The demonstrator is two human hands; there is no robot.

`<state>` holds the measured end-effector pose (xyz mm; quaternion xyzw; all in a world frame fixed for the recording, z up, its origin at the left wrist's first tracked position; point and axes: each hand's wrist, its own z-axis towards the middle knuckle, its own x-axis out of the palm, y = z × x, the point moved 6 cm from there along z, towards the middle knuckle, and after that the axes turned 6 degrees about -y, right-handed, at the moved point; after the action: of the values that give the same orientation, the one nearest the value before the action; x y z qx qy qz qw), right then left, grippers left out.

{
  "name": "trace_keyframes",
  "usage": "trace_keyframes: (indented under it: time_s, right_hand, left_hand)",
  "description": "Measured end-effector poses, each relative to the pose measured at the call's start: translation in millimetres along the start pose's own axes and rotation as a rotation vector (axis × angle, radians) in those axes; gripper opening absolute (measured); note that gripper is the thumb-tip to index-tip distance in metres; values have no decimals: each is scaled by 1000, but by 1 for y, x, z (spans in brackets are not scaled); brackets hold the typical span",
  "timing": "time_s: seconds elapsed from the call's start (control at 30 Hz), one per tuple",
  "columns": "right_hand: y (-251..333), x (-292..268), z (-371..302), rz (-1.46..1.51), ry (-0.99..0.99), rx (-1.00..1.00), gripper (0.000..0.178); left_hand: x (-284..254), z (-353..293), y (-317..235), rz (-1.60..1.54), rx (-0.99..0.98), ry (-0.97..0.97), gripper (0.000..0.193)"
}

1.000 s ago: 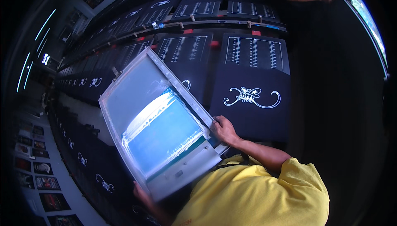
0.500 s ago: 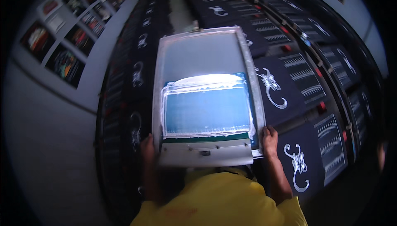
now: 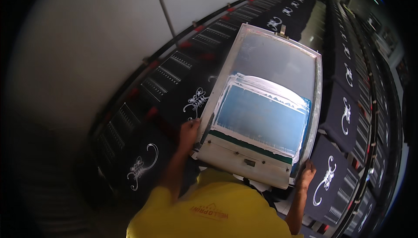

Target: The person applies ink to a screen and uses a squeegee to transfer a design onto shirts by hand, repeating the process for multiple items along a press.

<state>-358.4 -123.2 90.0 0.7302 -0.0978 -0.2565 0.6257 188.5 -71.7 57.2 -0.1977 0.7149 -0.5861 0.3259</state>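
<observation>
Both my hands carry a screen-printing frame (image 3: 318, 85) in front of my body, its far end leaning to the right in the picture. My left hand (image 3: 188, 132) is closed round the near part of its left rail. On the opposite rail, low down near the corner, my right hand (image 3: 307, 172) grips with curled fingers. A wide squeegee (image 3: 241, 162) with a pale holder and a green blade rests across the near end of the screen. Thick white ink (image 3: 274, 90) lies in a band across the mesh, beyond the blue stencil area (image 3: 261, 118).
Long rows of dark fabric pieces (image 3: 333, 186) with white scroll prints run along both sides. Rails (image 3: 372, 138) with red blocks edge the printing tables. A pale wall (image 3: 109, 33) stands at the left, and a narrow aisle (image 3: 315, 20) runs off at the far right.
My view has turned left, and the screen frame now appears farther right and tilted. Prints left of the frame show more plainly. Both hands keep their hold on its rails.
</observation>
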Motion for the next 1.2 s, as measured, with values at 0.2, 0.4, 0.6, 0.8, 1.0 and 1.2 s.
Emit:
trace_keyframes:
  time_s: [0.2,0.4,0.6,0.8,1.0,1.2]
  right_hand:
    - [2,37,54,-166,140,-13,38]
    - [16,121,76,-186,339,-65,37]
    - [23,200,95,-64,669,-26,32]
    - [-7,275,4,-42,871,-107,31]
    - [-111,339,-112,-108,909,-163,32]
    - [-160,358,-192,-272,991,-224,35]
  left_hand:
    - [-10,-24,26,-202,-43,-157,30]
    - [-60,-68,28,-176,-153,-409,31]
    - [-89,-134,-1,-1,-201,-629,40]
    - [-176,-185,62,109,-192,-791,41]
    - [-272,-254,188,110,-273,-920,44]
    - [-307,-358,265,135,-422,-1072,47]
